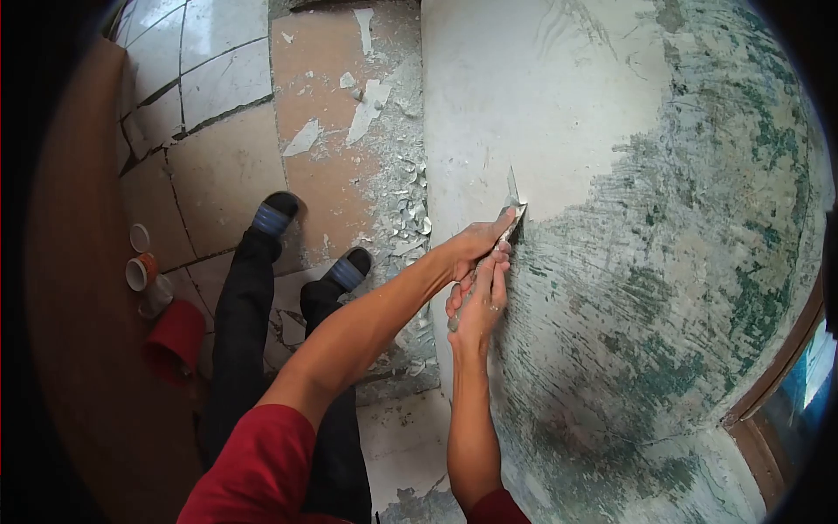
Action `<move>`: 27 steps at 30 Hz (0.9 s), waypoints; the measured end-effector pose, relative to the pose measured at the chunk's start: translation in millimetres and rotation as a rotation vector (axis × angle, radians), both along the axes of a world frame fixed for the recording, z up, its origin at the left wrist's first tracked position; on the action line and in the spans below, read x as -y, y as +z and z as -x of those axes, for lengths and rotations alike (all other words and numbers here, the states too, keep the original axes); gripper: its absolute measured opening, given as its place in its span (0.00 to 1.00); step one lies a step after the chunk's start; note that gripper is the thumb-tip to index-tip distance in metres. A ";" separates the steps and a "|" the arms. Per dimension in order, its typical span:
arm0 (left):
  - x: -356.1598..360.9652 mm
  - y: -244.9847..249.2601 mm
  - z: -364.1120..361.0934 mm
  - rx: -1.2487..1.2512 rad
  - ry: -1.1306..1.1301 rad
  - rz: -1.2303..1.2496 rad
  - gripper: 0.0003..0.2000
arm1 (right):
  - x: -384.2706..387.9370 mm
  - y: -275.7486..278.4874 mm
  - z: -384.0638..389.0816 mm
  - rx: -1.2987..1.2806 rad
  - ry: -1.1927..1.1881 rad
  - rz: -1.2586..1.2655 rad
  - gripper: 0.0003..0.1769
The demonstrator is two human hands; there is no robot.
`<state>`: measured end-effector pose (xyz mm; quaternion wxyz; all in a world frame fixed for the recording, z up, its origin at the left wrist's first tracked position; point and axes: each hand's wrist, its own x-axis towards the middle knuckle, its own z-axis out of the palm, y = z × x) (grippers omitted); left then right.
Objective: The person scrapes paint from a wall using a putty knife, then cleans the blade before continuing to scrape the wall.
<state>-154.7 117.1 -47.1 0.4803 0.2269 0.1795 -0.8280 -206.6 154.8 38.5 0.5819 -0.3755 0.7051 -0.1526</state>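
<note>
Red sleeve, then the left hand closed round a scraper nearer its blade, right hand gripping lower; it slants away to the wall.

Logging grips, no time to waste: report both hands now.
Left hand: closed on the scraper, fingers up near the blade.
Right hand: closed on the scraper too, farther back along the handle.
</note>
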 end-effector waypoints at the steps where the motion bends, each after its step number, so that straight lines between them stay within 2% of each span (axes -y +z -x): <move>1: -2.2 3.3 0.1 0.043 -0.002 0.001 0.30 | -4.6 -4.9 3.7 0.032 -0.018 0.039 0.17; 3: -10.7 9.4 3.9 0.143 -0.071 0.067 0.31 | -17.6 5.4 8.9 0.022 -0.055 0.050 0.17; 6: -7.3 15.1 9.0 0.083 -0.040 0.021 0.30 | -7.1 16.5 6.6 -0.025 -0.025 0.034 0.17; 7: -2.4 22.0 -9.7 0.138 -0.051 -0.012 0.30 | 5.6 11.0 -1.1 -0.020 -0.014 0.006 0.17; 10: 8.5 -5.7 -27.2 -0.003 -0.004 0.001 0.30 | 8.5 -9.7 -8.6 0.033 -0.020 -0.007 0.18; 11: 6.0 -1.9 -21.3 0.110 0.017 -0.003 0.29 | 3.9 -8.4 -9.6 0.026 -0.047 0.003 0.18; 13: -5.0 5.2 -5.3 0.067 -0.014 0.002 0.29 | -8.4 3.2 -9.5 0.035 -0.092 0.040 0.19; 15: -1.3 9.0 -2.4 0.060 -0.057 -0.032 0.29 | -3.8 7.3 -9.3 -0.034 -0.034 0.031 0.19; 16: 3.8 4.5 -7.4 0.078 -0.018 -0.038 0.29 | -0.3 8.8 -9.6 -0.071 -0.004 0.024 0.20; 18: 17.9 -13.0 -18.9 0.095 0.044 -0.052 0.30 | 17.9 -4.6 -21.1 0.015 0.018 0.038 0.20; 19: 22.3 -15.9 -35.8 0.041 0.008 -0.018 0.30 | 26.0 -10.9 -29.6 0.039 0.024 0.015 0.19; 23: 4.7 4.1 -32.0 0.207 -0.106 0.000 0.30 | 4.3 -0.7 -27.2 0.023 -0.031 0.017 0.15; 26: 5.8 -6.9 -10.4 -0.082 -0.024 -0.006 0.27 | 1.0 3.2 -18.9 -0.022 -0.047 0.033 0.15; 27: 6.5 -8.3 -12.3 -0.057 -0.044 0.003 0.27 | -0.2 -4.3 -18.0 -0.039 -0.024 0.032 0.15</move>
